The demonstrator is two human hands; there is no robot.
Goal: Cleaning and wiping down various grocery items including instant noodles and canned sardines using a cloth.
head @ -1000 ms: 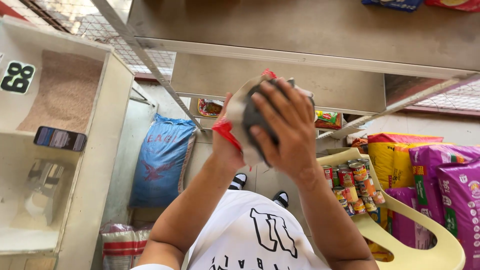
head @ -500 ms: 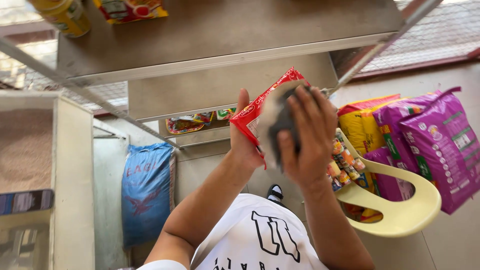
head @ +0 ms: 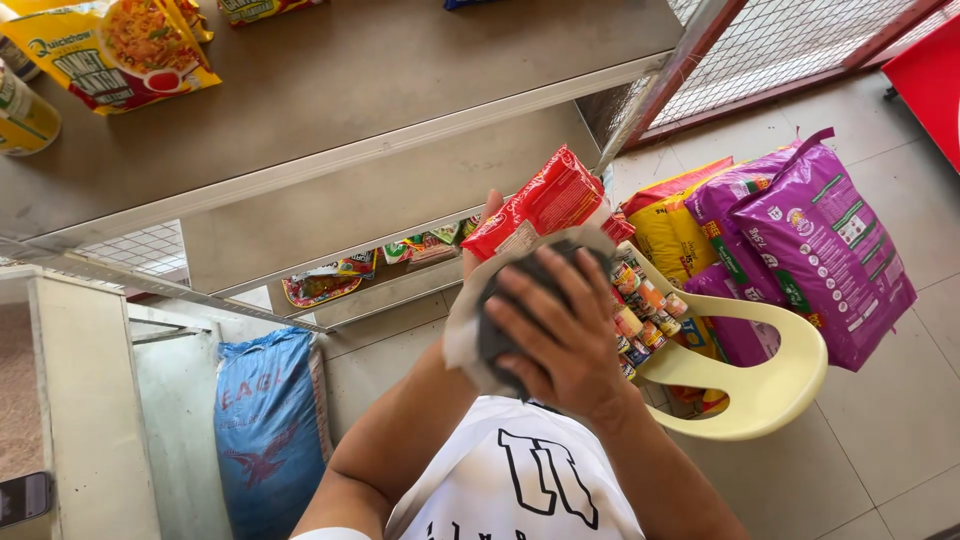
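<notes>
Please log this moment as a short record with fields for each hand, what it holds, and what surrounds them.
Left hand: left hand grips the red packet from behind, mostly hidden.
Right hand: right hand presses a grey cloth against the packet's front.
Shelf: grey metal shelf above, with a yellow noodle packet on it.
Right side: cream plastic chair carrying purple sacks and a strip of small sachets.
Left side: blue sack on the floor.

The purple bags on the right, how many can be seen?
3. One large purple bag leans farthest right, a second purple bag stands behind it, a third purple bag sits lower behind the chair. More may be hidden.
</notes>
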